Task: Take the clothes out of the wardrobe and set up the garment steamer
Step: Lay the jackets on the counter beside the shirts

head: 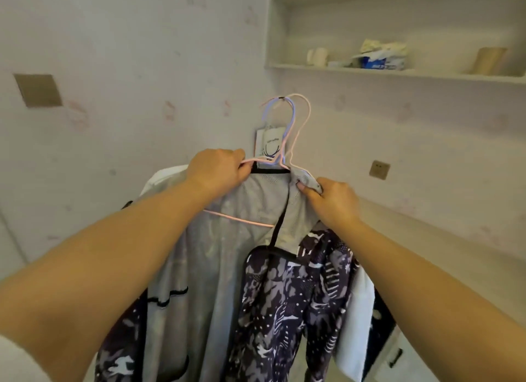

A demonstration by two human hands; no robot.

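At frame centre, the left hand point(219, 168) clenches the pink hanger point(242, 219) shoulder and the right hand point(331, 196) pinches the patterned jacket's point(273, 310) grey collar; uneven pulling could slide the jacket off or unseat the hanger hooks point(287, 108) from the wall peg.

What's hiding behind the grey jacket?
Behind the grey mesh-lined jacket hangs a white garment, showing at its left shoulder and lower right. The jacket covers the rest, so what kind of garment it is cannot be seen.
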